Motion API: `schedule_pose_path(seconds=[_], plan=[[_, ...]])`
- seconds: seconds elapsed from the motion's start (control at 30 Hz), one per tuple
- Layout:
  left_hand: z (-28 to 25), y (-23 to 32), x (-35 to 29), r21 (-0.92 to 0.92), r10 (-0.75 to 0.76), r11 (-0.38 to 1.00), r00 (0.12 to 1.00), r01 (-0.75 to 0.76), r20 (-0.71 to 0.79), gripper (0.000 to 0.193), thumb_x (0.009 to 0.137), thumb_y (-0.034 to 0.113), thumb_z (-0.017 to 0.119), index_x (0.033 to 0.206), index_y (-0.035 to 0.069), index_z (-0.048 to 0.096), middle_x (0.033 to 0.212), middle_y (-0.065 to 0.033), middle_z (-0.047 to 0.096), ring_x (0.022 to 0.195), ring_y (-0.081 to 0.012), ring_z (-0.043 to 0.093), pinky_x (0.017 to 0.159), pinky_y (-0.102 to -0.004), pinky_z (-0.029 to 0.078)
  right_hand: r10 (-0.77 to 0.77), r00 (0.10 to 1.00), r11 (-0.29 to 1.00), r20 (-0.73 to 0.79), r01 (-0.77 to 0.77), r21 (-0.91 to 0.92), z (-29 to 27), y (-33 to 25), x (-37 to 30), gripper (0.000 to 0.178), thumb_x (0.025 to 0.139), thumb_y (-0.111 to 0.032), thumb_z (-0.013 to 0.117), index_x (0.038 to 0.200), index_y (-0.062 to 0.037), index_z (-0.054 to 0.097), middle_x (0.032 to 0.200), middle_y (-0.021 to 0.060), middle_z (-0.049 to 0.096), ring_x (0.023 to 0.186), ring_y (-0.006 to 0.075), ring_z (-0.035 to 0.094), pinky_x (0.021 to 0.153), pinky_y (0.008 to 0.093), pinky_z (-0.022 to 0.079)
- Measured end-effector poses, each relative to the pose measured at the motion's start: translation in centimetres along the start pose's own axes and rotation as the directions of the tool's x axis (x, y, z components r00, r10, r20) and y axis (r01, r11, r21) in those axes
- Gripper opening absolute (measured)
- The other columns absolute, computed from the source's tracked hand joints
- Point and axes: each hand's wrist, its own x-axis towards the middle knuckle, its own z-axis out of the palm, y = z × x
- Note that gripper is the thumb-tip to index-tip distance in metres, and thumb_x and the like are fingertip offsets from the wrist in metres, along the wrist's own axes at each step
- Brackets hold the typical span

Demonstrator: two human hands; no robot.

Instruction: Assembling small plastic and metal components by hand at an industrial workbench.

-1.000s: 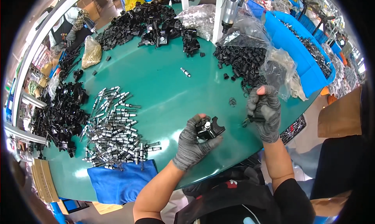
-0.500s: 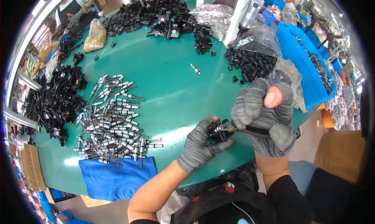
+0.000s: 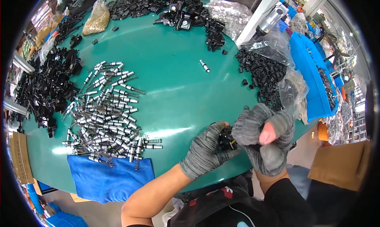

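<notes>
Left hand (image 3: 202, 152) is clamping a black part (image 3: 225, 139) at its 2 o'clock; right hand (image 3: 267, 137) is curling in just beside, at the part's 3 o'clock, hiding its own grip: can't tell if it's clamping anything. Risk, my read: left pinch loosening under sideways push, part twisting out and going over, since the green table's (image 3: 174, 84) near edge is running close at 6 o'clock. Right hand straying to 12 could be scattering black caps (image 3: 262, 70). Room is opening toward 11; silver plungers (image 3: 118, 112) are crowding 10, loose plunger (image 3: 204, 66) lying at 12.
</notes>
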Motion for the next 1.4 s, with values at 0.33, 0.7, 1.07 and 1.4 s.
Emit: schedule_pose_path(seconds=[0.33,0.7,1.07,1.4], plan=[[0.7,0.9,-0.2,0.118,0.027,0.992,0.996,-0.036,0.082,0.069,0.072,0.023,0.086,0.125,0.001,0.049,0.108,-0.0180,0.063,0.097,-0.0335,0.066,0.084,-0.0380,0.054,-0.311,0.950,0.840,-0.008,0.271,-0.470,0.8,-0.6,-4.0,0.041,0.085,-0.024,0.075,0.110,-0.0160,0.044,0.093,0.0045,0.049,0.086,0.0199,0.051,0.073,0.0348,0.045],[2.4,-3.6,0.2,-0.246,-0.063,0.965,0.990,0.092,0.123,0.070,0.073,0.009,0.085,0.129,0.001,0.045,0.112,-0.0140,0.061,0.097,-0.0224,0.066,0.083,-0.0323,0.055,-0.162,0.969,0.808,0.189,0.240,-0.538,-2.6,-0.2,-4.0,0.029,0.086,-0.019,0.063,0.108,-0.0024,0.057,0.097,0.0117,0.064,0.088,0.0212,0.062,0.083,0.0331,0.051],[0.8,0.7,0.8,0.130,0.071,0.988,0.994,-0.083,0.089,0.069,0.073,0.013,0.085,0.128,0.004,0.045,0.111,-0.0136,0.062,0.096,-0.0244,0.067,0.082,-0.0345,0.054,-0.366,0.929,0.775,0.059,0.339,-0.533,-0.3,0.0,-2.4,0.029,0.086,-0.014,0.069,0.104,-0.0109,0.047,0.091,0.0100,0.053,0.076,0.0198,0.052,0.071,0.0318,0.046],[1.0,-0.4,-0.4,0.026,0.033,0.999,0.995,-0.036,0.089,0.073,0.072,0.008,0.085,0.131,0.005,0.042,0.114,-0.0120,0.059,0.104,-0.0197,0.063,0.089,-0.0323,0.052,-0.632,0.774,0.743,0.020,0.614,-0.267,1.1,-4.4,-2.7,0.037,0.090,-0.027,0.067,0.121,-0.0109,0.053,0.086,0.0060,0.051,0.068,0.0156,0.050,0.060,0.0322,0.046]])
